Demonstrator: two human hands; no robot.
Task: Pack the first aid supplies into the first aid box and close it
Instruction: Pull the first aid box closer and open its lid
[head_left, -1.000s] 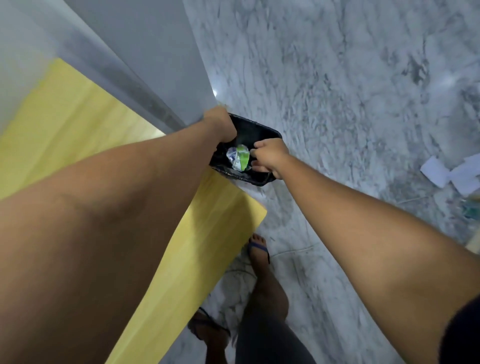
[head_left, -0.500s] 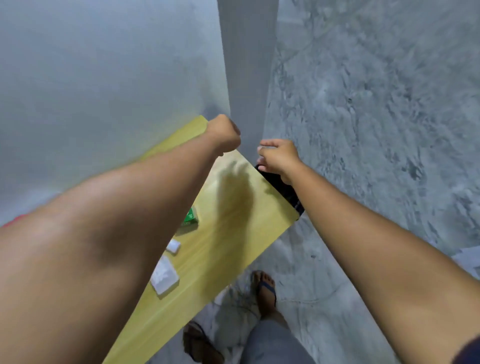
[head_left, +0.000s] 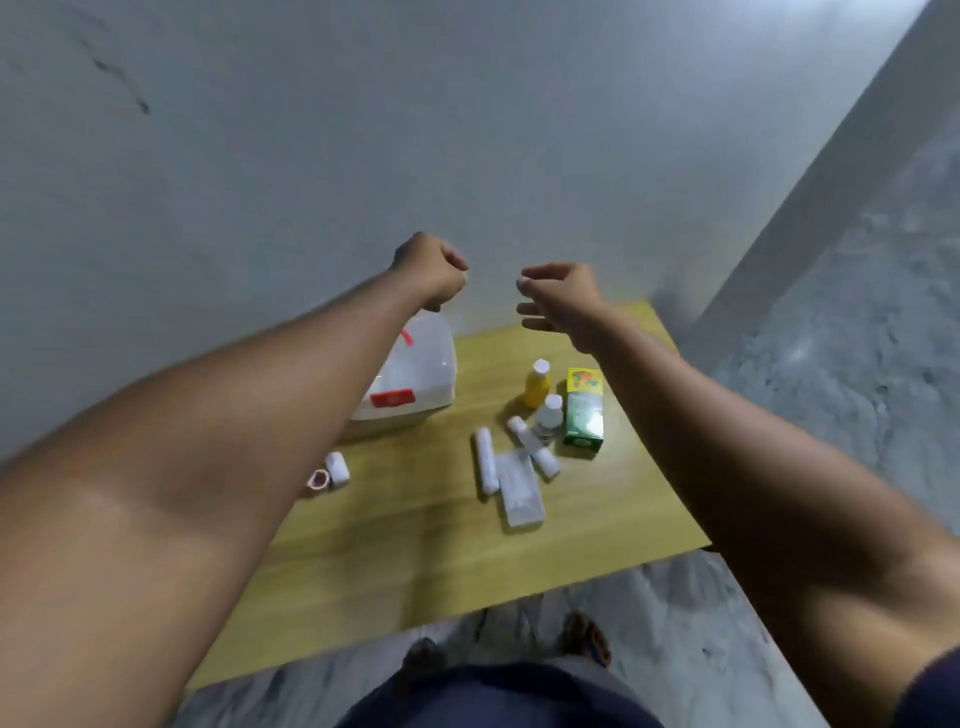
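A translucent white first aid box (head_left: 410, 376) with red latches stands shut at the back left of a yellow wooden table (head_left: 415, 545). To its right stand a yellow bottle (head_left: 537, 384), a small white bottle (head_left: 548, 415) and a green carton (head_left: 584, 408). White bandage rolls (head_left: 484, 470) and a flat white packet (head_left: 517, 493) lie in front of them. Two small tape rolls (head_left: 328, 472) lie by my left forearm. My left hand (head_left: 431, 273) is a fist above the box. My right hand (head_left: 561, 299) hovers loosely curled, holding nothing.
A grey wall rises right behind the table. A marble floor lies to the right and in front, where my feet (head_left: 584, 636) stand at the table's front edge. A grey pillar edge (head_left: 810, 208) slants at the right.
The view swung left from the table's corner and the floor to the whole table. Both hands left the black container, now out of view, and hang in the air.
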